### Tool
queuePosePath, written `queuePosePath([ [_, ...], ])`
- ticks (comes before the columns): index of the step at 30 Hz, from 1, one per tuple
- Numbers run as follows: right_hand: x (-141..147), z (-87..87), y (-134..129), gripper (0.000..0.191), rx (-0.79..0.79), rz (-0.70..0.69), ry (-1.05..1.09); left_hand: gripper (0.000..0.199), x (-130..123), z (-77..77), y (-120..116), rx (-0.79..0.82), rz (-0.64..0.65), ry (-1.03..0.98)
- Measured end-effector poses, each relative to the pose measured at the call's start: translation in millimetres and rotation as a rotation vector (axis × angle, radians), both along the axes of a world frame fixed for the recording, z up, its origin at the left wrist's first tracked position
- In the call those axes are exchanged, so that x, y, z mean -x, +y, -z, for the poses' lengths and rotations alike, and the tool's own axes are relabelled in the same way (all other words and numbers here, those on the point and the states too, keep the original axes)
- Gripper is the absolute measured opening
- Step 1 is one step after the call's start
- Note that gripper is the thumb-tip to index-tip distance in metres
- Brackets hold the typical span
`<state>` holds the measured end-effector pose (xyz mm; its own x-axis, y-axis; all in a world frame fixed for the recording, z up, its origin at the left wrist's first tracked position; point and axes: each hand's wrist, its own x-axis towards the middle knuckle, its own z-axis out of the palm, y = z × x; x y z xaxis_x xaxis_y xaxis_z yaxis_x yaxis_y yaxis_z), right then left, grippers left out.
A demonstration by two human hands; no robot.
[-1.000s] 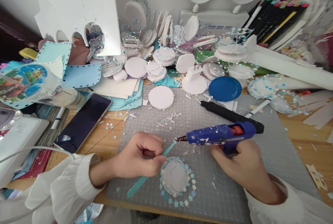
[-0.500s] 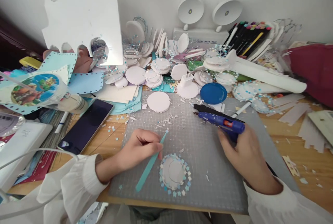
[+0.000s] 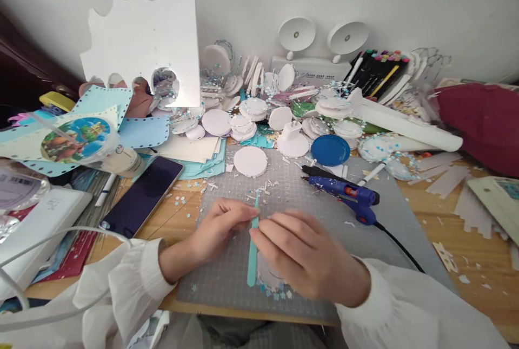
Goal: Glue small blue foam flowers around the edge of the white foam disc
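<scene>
My left hand (image 3: 221, 227) pinches slim teal tweezers (image 3: 252, 262) near their narrow pointed end, with the broad end toward me. From the other side, my right hand (image 3: 302, 254) has its bent fingertips closed on the middle of the same tweezers. Beneath the right hand lies a white foam disc (image 3: 270, 270) edged with small blue and white stars, and the hand hides much of it. A blue hot glue gun (image 3: 344, 191) rests on the grey cutting mat (image 3: 219, 289), its cord running to the right.
A plain white disc (image 3: 250, 161) and a dark blue lid (image 3: 330, 150) lie at the mat's back. Behind them are piled star-trimmed discs. A phone (image 3: 141, 195) and a lidded cup (image 3: 81, 135) stand left; paper strips (image 3: 482, 208) lie right. Foam scraps are scattered about.
My right hand has let go of the glue gun and come left to the tweezers. The tweezers have turned more upright in my left hand. The view has shifted slightly.
</scene>
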<state>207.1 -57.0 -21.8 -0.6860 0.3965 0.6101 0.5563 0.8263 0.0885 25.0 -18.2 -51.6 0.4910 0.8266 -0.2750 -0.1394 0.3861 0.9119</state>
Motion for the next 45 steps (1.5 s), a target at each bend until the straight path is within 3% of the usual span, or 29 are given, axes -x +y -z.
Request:
queuePosePath([
  [5,7.8,1.8,12.7,0.019,-0.085,-0.089,0.007,0.049,0.3,-1.6,-2.0,-0.036,0.046,0.057],
  [10,-20.0,8.6,14.7,0.020,0.097,-0.004,0.309,0.043,5.5,-8.9,0.4,-0.366,0.164,0.266],
  [12,-27.9,17.1,13.8,0.023,0.209,0.089,0.526,0.042,9.0,-11.2,4.0,-0.483,0.288,0.294],
  [16,-29.9,33.2,10.3,0.018,0.411,0.183,0.949,0.031,16.6,-12.6,10.8,-0.588,0.709,0.301],
  [19,-26.8,35.0,8.4,0.010,0.567,0.219,1.105,0.028,19.8,-12.6,12.2,-0.632,0.855,0.390],
  [25,-27.9,30.1,7.7,0.002,0.735,0.261,1.195,0.021,16.1,-11.0,10.2,-0.607,0.806,0.497],
  [30,-29.1,35.0,5.6,0.003,0.852,0.189,1.262,0.025,12.4,-14.4,13.1,-0.321,0.706,0.465],
  [35,-25.2,33.8,1.2,0.005,0.997,0.164,1.269,0.032,9.7,-22.2,17.6,-0.122,0.708,0.365],
  [45,-19.3,28.4,-5.7,0.004,1.124,0.127,1.156,0.028,9.0,-19.6,14.3,-0.073,0.710,0.381],
])
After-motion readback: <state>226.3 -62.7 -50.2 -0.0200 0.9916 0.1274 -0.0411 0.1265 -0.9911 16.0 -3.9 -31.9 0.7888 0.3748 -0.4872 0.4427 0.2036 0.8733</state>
